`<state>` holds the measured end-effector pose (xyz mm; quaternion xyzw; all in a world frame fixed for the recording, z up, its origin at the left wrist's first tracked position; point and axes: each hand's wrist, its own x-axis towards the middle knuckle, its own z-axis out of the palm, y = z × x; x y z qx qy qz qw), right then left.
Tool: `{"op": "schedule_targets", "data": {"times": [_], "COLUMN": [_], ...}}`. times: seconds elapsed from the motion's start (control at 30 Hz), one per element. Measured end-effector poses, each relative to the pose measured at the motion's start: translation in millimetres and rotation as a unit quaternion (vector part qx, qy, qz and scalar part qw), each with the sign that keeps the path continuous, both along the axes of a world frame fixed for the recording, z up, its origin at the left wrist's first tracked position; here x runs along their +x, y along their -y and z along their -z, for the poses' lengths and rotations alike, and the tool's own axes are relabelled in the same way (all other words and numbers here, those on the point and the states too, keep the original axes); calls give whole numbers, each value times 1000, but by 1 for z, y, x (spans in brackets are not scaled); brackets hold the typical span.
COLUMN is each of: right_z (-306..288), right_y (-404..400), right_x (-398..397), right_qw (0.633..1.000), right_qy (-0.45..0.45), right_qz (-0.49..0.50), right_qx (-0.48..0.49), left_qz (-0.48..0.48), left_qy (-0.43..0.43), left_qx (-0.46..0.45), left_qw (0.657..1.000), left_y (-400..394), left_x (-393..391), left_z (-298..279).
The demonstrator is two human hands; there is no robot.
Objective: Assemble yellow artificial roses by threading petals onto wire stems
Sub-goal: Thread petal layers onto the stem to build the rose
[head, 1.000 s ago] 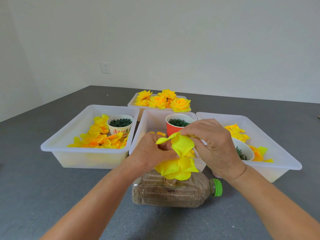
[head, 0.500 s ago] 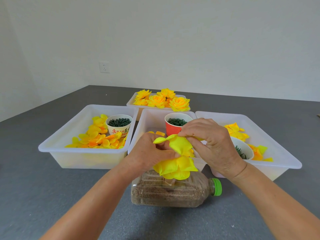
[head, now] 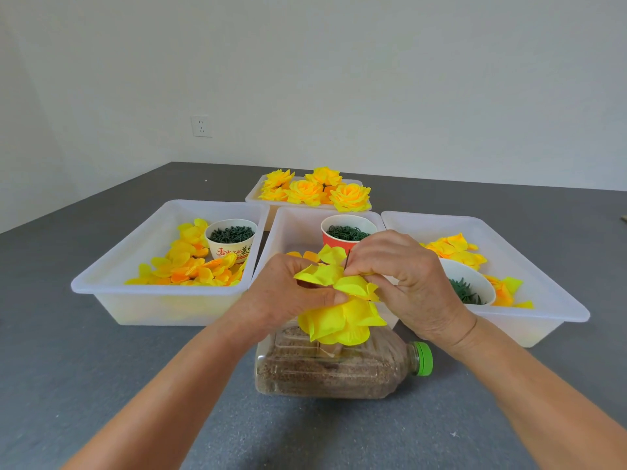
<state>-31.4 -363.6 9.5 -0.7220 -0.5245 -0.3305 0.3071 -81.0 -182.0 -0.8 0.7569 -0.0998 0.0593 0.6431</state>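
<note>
Yellow petals (head: 334,283) sit pinched between my left hand (head: 288,293) and right hand (head: 403,276); the wire (head: 347,259) pokes upward at my right fingertips (head: 351,268), nearest them.

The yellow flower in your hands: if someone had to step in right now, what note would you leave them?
Left hand grips the half-built flower from the side. Right hand pinches the top petal layer at the wire, whose tip pokes up through it.
The flower sits over a bottle lying on its side.
Done: several petal layers threaded; finished roses fill the far tray.
Left: push this layer down, add more petals from the left tray, probably a green piece from the red cup.
</note>
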Motion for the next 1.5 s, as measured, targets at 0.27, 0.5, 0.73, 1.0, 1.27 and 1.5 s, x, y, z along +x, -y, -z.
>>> {"op": "schedule_targets", "data": {"times": [0.27, 0.5, 0.73, 1.0, 1.27, 1.5], "right_z": [6, 8, 9, 13, 17, 17], "right_y": [-1, -2, -4, 2, 5, 4], "right_x": [3, 2, -1, 2, -1, -1], "right_qw": [1000, 999, 998, 999, 999, 999], "right_qy": [1, -36, -64, -51, -18, -26], "right_qz": [-11, -8, -12, -2, 15, 10], "right_qx": [-18, -14, 11, -8, -34, -36], "left_qz": [-147, -163, -162, -156, -138, -139], "left_qy": [90, 299, 320, 339, 347, 356], "left_qx": [153, 183, 228, 277, 320, 321], "left_qw": [973, 922, 905, 886, 870, 867], "left_y": [-2, -1, -3, -4, -4, -4], "left_x": [-4, -16, -18, -21, -21, -21], "left_z": [3, 0, 4, 5, 6, 6]}}
